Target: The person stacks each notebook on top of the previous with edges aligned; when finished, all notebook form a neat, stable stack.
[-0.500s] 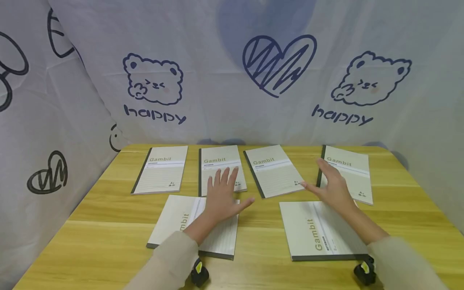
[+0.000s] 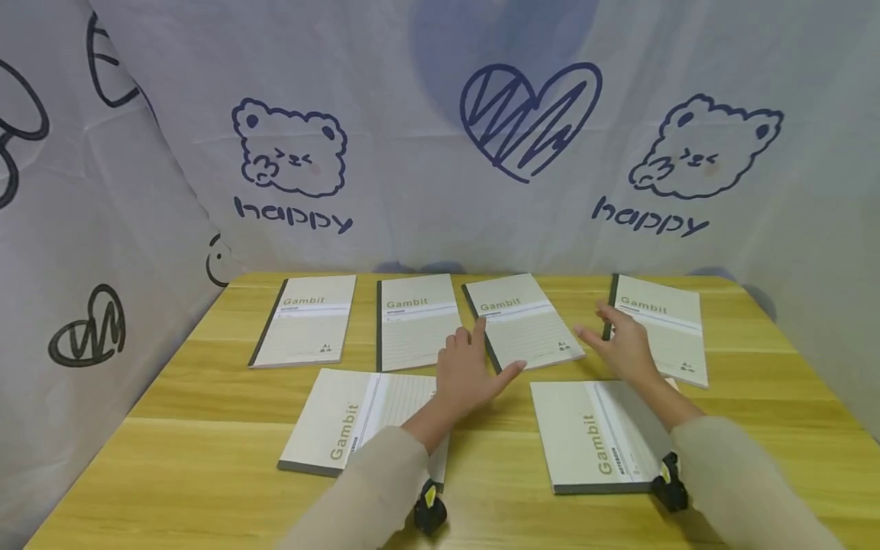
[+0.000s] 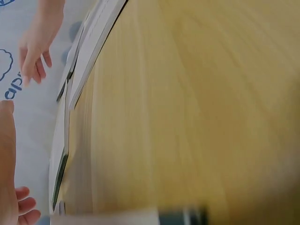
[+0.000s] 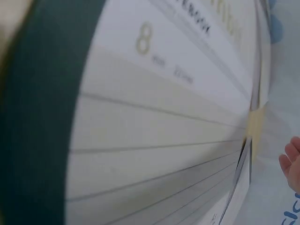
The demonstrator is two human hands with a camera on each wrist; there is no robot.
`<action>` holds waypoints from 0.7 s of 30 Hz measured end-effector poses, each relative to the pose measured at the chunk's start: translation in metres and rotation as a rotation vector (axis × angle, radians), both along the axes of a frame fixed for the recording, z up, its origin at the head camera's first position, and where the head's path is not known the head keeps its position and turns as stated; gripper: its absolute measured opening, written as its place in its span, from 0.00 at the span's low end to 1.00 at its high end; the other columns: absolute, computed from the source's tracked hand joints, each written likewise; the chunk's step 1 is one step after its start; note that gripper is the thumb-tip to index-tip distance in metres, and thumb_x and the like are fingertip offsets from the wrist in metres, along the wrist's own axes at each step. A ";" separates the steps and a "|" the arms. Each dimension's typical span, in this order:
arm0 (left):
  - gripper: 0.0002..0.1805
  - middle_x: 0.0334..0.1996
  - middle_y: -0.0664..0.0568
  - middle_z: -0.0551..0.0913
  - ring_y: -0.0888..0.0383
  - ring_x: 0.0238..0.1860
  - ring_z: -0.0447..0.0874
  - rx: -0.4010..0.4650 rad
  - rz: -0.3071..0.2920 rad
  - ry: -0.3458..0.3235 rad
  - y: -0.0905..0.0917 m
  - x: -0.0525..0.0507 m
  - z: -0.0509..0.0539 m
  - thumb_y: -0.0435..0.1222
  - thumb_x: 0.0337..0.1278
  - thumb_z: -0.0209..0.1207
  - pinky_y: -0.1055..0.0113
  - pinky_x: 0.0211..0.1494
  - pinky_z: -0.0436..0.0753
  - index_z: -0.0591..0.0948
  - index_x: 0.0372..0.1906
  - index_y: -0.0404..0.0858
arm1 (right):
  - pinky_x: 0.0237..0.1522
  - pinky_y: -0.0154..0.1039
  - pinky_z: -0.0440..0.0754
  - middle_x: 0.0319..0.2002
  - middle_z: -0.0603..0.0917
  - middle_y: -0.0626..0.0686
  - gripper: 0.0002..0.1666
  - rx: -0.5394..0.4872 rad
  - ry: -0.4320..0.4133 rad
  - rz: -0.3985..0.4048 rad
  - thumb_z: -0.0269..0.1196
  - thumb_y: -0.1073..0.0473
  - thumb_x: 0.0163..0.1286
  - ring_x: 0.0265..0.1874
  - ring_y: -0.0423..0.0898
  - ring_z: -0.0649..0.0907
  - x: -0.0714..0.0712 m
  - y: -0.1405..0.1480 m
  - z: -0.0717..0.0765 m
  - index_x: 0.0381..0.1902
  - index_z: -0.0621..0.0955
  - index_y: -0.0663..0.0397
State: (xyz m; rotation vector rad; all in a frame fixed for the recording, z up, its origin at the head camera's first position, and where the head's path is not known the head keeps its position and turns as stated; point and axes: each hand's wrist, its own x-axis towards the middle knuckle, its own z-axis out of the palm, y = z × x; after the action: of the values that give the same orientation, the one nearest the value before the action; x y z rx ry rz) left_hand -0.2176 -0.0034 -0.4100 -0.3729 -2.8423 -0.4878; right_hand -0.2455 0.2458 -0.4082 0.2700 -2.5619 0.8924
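Movement shows in the head view: the left hand [image 2: 469, 376] has gone to the right, off the second back book [image 2: 415, 313], and its fingertips are now by the dark edge of the third back book [image 2: 524, 317]. The right hand [image 2: 630, 353] has moved only a little and is up by the dark edge of the right back book [image 2: 667, 325]. Each grip has a gap from thumb to fingers and holds nothing (I can't tell if a tip brushes a book). All six books [image 2: 302, 325] lie flat on the counter [image 2: 192, 458], just where they lay a moment ago. So I'd say no book has been shifted yet, but the third back book now sits between the two hands and looks the closest to both.

In the left wrist view, the left hand is at the side with its thumb well away from its fingers. The right hand is at the top, before the cloth [image 3: 35, 136], with loose fingers and nothing in them.

In the right wrist view, the front right book [image 4: 140, 117] is very near. Some fingers show at the side, most likely the right hand's, and that grip looks empty.
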 end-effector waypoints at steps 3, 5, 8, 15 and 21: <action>0.49 0.48 0.39 0.76 0.46 0.44 0.77 0.066 0.004 -0.048 0.010 -0.001 -0.002 0.68 0.51 0.47 0.58 0.37 0.78 0.58 0.69 0.38 | 0.52 0.60 0.73 0.48 0.77 0.74 0.33 0.027 -0.056 0.020 0.65 0.57 0.60 0.49 0.68 0.76 -0.003 0.000 -0.002 0.56 0.71 0.76; 0.48 0.49 0.38 0.76 0.45 0.44 0.77 0.119 0.007 -0.090 0.017 -0.001 -0.003 0.66 0.53 0.47 0.57 0.38 0.79 0.57 0.70 0.37 | 0.51 0.60 0.73 0.47 0.77 0.74 0.33 0.043 -0.099 0.036 0.64 0.56 0.61 0.48 0.67 0.76 -0.005 0.000 -0.003 0.55 0.71 0.76; 0.47 0.52 0.37 0.75 0.45 0.47 0.78 0.151 0.012 -0.142 0.025 -0.002 -0.008 0.66 0.55 0.45 0.56 0.41 0.80 0.56 0.70 0.37 | 0.48 0.59 0.75 0.43 0.79 0.73 0.33 0.059 -0.146 0.050 0.63 0.55 0.62 0.45 0.66 0.77 -0.007 0.000 -0.004 0.56 0.70 0.77; 0.43 0.57 0.36 0.72 0.44 0.53 0.76 0.121 0.067 -0.210 0.038 -0.001 -0.013 0.63 0.60 0.43 0.55 0.50 0.79 0.55 0.70 0.37 | 0.26 0.39 0.73 0.22 0.78 0.59 0.36 0.114 -0.191 0.085 0.64 0.56 0.61 0.20 0.47 0.72 -0.009 -0.007 -0.008 0.57 0.68 0.79; 0.39 0.55 0.37 0.72 0.46 0.53 0.76 0.017 0.181 -0.237 0.046 -0.003 -0.016 0.58 0.63 0.42 0.58 0.48 0.80 0.57 0.69 0.36 | 0.29 0.43 0.74 0.24 0.78 0.58 0.35 0.210 -0.261 0.109 0.61 0.53 0.64 0.24 0.49 0.76 -0.007 -0.012 -0.012 0.59 0.68 0.76</action>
State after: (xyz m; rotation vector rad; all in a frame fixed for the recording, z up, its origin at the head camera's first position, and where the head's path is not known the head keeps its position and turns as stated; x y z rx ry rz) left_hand -0.2205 0.0424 -0.4259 -0.0556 -3.0586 -0.5513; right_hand -0.2526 0.2342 -0.4202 0.3800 -2.9135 0.7382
